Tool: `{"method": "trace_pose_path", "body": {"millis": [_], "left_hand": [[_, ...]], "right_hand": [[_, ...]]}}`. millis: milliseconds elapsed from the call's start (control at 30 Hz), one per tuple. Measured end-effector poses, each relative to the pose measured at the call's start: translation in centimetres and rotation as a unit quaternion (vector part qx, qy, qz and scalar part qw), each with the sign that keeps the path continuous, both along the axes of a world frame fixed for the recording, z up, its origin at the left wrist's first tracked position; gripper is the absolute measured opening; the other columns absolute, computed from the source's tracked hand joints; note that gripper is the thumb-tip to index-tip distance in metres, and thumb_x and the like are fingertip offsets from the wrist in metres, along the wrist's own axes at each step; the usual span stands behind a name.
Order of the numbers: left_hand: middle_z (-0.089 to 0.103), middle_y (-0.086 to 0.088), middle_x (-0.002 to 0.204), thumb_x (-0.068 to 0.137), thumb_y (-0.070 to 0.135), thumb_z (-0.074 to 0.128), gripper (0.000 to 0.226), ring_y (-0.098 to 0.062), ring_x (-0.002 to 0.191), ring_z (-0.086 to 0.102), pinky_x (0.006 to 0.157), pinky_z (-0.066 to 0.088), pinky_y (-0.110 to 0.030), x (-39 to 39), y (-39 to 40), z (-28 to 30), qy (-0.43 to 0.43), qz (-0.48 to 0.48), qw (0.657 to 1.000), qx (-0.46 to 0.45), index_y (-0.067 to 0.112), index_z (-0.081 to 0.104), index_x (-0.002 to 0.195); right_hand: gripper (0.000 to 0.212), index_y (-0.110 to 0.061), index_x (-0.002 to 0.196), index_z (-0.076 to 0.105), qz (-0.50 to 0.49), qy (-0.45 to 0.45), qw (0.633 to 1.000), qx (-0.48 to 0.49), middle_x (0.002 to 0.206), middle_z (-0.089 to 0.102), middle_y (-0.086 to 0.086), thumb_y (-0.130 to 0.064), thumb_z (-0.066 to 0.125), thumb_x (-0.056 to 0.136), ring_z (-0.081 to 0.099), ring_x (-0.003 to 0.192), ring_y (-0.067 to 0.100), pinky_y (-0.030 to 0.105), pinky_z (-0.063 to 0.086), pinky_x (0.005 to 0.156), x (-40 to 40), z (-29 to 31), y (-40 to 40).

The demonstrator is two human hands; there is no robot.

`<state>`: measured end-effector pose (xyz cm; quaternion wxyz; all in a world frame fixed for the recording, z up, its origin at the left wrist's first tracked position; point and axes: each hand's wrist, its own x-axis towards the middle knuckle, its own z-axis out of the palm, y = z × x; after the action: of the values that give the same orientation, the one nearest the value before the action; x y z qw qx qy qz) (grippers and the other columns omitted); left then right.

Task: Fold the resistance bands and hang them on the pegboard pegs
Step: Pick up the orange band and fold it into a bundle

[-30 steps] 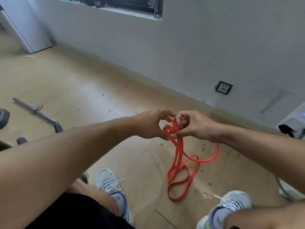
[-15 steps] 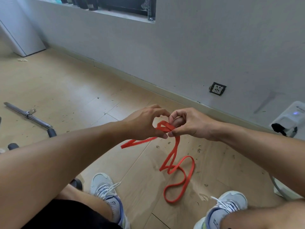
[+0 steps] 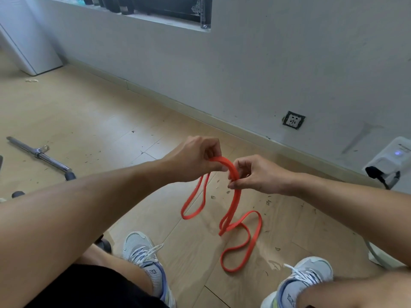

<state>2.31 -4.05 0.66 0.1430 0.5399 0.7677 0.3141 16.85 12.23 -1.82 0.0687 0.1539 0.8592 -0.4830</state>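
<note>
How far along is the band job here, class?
Done: nothing hung; no pegboard shows. In hand: both hands, left and right, pinch the red band at its top fold, its loops trailing on the floor. Left: finish folding, then hang it.

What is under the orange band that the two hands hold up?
Under the orange band is the wooden floor, with small dark scraps. The band's lower loops seem to rest on it, between two grey shoes. The left hand and right hand cover the gripped parts.
</note>
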Motion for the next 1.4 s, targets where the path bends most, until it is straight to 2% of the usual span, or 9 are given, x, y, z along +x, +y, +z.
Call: {"method": "trace_pose_path", "body": {"millis": [200, 400, 533, 733, 900, 1067, 1233, 1300, 1400], "left_hand": [[0.076, -0.004, 0.083, 0.087, 0.025, 0.078, 0.024, -0.013, 0.077, 0.076, 0.077, 0.064, -0.039, -1.5, -0.8, 0.6, -0.103, 0.074, 0.991, 0.038, 0.013, 0.057, 0.091], [0.075, 0.002, 0.084, 0.089, 0.021, 0.076, 0.029, -0.012, 0.077, 0.072, 0.071, 0.055, -0.025, -3.3, -2.0, -0.6, -0.096, 0.09, 0.989, -0.069, 0.019, 0.063, 0.114], [0.077, 0.003, 0.092, 0.087, 0.02, 0.078, 0.036, -0.011, 0.084, 0.075, 0.086, 0.06, -0.032, -2.2, -1.7, -0.8, -0.114, 0.053, 0.987, -0.096, 0.019, 0.063, 0.119], [0.077, 0.01, 0.091, 0.078, 0.039, 0.084, 0.031, -0.005, 0.09, 0.072, 0.088, 0.06, -0.033, 0.0, -0.4, -0.2, -0.085, 0.01, 0.995, -0.056, 0.026, 0.07, 0.103], [0.076, 0.008, 0.081, 0.081, 0.026, 0.084, 0.015, -0.003, 0.075, 0.073, 0.079, 0.063, -0.033, 0.1, -0.3, 0.2, -0.059, 0.019, 0.997, -0.043, 0.019, 0.076, 0.091], [0.074, 0.009, 0.081, 0.082, 0.03, 0.082, 0.017, -0.007, 0.078, 0.071, 0.078, 0.062, -0.033, 0.1, -0.2, 0.3, -0.037, 0.015, 0.998, -0.049, 0.019, 0.076, 0.094], [0.07, 0.009, 0.079, 0.081, 0.036, 0.081, 0.024, -0.011, 0.078, 0.068, 0.067, 0.053, -0.021, 0.4, -0.2, 0.2, -0.03, -0.005, 0.996, -0.089, 0.02, 0.077, 0.097], [0.072, 0.006, 0.084, 0.082, 0.035, 0.081, 0.019, -0.012, 0.081, 0.069, 0.072, 0.057, -0.026, 0.1, -0.4, 0.2, -0.016, -0.007, 0.997, -0.078, 0.02, 0.077, 0.094], [0.073, 0.006, 0.092, 0.085, 0.033, 0.08, 0.017, -0.01, 0.088, 0.07, 0.081, 0.06, -0.034, -0.1, -0.5, 0.4, -0.003, -0.002, 0.998, -0.055, 0.018, 0.076, 0.093]], "right_hand": [[0.003, -0.021, 0.097, 0.074, 0.001, -0.043, 0.993, 0.108, 0.092, 0.076, -0.005, -0.021, 0.074, 0.094, 0.073, 0.086, 0.004, 0.023, 0.053, 0.08, 0.5, -2.0, 1.5], [0.026, -0.021, 0.109, 0.062, -0.133, 0.063, 0.986, 0.082, 0.096, 0.075, -0.001, -0.02, 0.079, 0.089, 0.073, 0.091, 0.012, 0.031, 0.06, 0.085, 0.2, -1.0, 1.8], [0.019, -0.019, 0.101, 0.073, -0.113, 0.127, 0.98, 0.101, 0.092, 0.077, -0.004, -0.02, 0.082, 0.085, 0.075, 0.087, 0.01, 0.036, 0.064, 0.083, -0.4, 0.8, 0.6], [0.021, -0.022, 0.1, 0.076, -0.07, 0.154, 0.976, 0.14, 0.088, 0.077, -0.007, -0.025, 0.086, 0.081, 0.074, 0.08, 0.006, 0.033, 0.065, 0.074, -0.6, 2.1, -1.6], [0.029, -0.018, 0.099, 0.064, -0.065, 0.157, 0.974, 0.153, 0.09, 0.075, -0.003, -0.019, 0.086, 0.081, 0.075, 0.081, 0.006, 0.032, 0.065, 0.077, -0.3, 2.3, -1.9], [0.03, -0.019, 0.097, 0.06, -0.067, 0.164, 0.975, 0.132, 0.092, 0.078, -0.001, -0.017, 0.085, 0.081, 0.077, 0.084, 0.01, 0.037, 0.065, 0.078, -0.1, 2.2, -1.8], [0.033, -0.026, 0.093, 0.057, -0.047, 0.166, 0.972, 0.161, 0.093, 0.075, -0.004, -0.016, 0.086, 0.081, 0.074, 0.083, 0.005, 0.026, 0.064, 0.076, -0.3, 2.5, -2.4], [0.032, -0.025, 0.094, 0.057, -0.038, 0.163, 0.973, 0.161, 0.093, 0.075, -0.004, -0.015, 0.085, 0.082, 0.073, 0.084, 0.004, 0.023, 0.061, 0.077, -0.4, 2.4, -2.5], [0.03, -0.021, 0.095, 0.059, -0.047, 0.169, 0.973, 0.148, 0.094, 0.076, -0.003, -0.012, 0.085, 0.083, 0.075, 0.087, 0.006, 0.031, 0.063, 0.082, -0.4, 2.2, -2.2]]}}
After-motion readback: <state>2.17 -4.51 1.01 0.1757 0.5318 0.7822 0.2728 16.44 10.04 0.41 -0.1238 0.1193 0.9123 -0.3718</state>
